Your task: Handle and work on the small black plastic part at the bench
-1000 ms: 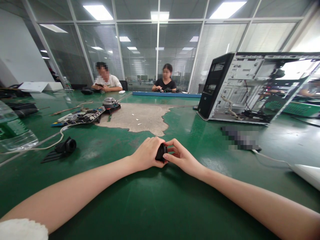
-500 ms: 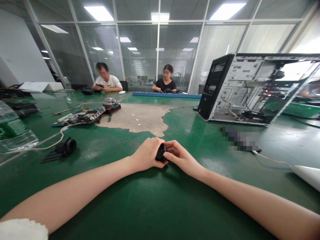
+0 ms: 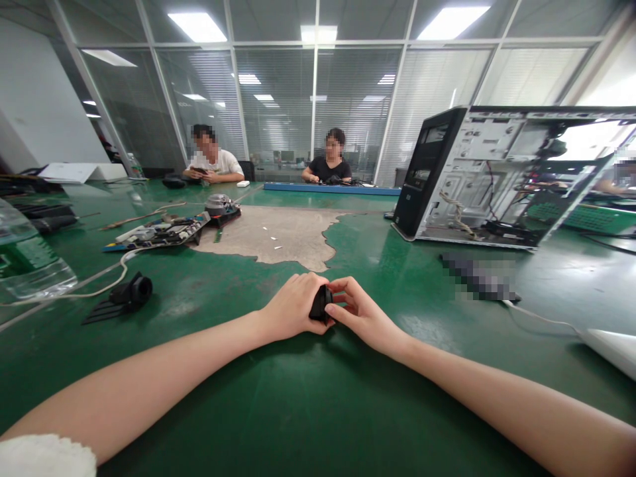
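Observation:
In the middle of the head view, my left hand [image 3: 298, 305] is wrapped round a small black part [image 3: 320, 305] whose kind I cannot make out. My right hand [image 3: 358, 308] grips the same part from the right, with thumb and fingertips against its edge. Much of the part is hidden behind the fingers of both hands. It is held low over the green table [image 3: 318, 404]; whether it touches the surface I cannot tell.
On the left lie a black plastic piece with a round opening [image 3: 129, 295], a circuit board [image 3: 163, 232], a cooler [image 3: 221, 207] and a water bottle [image 3: 34, 258]. An opened computer case [image 3: 472, 179] stands at the right. Two people [image 3: 213, 162] sit across the table.

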Available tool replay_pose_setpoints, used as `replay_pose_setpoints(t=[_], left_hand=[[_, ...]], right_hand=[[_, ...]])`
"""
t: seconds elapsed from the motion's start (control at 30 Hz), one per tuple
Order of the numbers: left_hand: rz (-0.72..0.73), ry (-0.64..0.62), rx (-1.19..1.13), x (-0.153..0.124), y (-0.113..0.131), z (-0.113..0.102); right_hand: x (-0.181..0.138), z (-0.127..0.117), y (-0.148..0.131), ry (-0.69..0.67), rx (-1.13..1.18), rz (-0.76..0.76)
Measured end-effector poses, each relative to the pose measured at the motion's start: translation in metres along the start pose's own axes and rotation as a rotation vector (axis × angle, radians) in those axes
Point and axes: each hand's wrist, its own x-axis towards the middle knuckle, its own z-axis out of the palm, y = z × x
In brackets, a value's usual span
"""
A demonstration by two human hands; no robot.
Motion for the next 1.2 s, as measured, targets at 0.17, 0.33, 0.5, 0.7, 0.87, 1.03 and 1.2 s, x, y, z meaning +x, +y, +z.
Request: replay_pose_setpoints(t=[0.17, 0.33, 0.5, 0.7, 0.87, 1.03, 1.2], left_hand=[[-0.004, -0.012, 0.010, -0.0006, -0.0015, 0.0010], [0.005, -0.009, 0.030, -0.0008, -0.0009, 0.0010], [0.004, -0.011, 0.018, -0.0001, 0.0003, -0.0001], [0.002, -0.008, 0.001, 0.0001, 0.0003, -0.0009], [-0.003, -0.017, 0.013, -0.0004, -0.0003, -0.0004], [0.002, 0.003, 0.013, -0.0005, -0.0005, 0.0014], [-0.003, -0.011, 0.020, -0.0003, -0.0001, 0.0009]], right_hand=[[-0.0016, -0.0009, 0.0007, -0.022, -0.027, -0.026], [-0.0035, -0.0009, -0.0021, -0.029, -0.043, -0.062], [-0.0006, 0.0000, -0.0014, -0.009, 0.010, -0.013], [-0.0001, -0.0009, -0.0003, 0.000, -0.009, 0.015], [-0.0033, -0.0014, -0.0030, -0.037, 0.011, -0.049], [-0.0023, -0.0006, -0.0023, -0.023, 0.046, -0.029], [-0.0012, -0.0010, 0.0017, -0.004, -0.017, -0.013]])
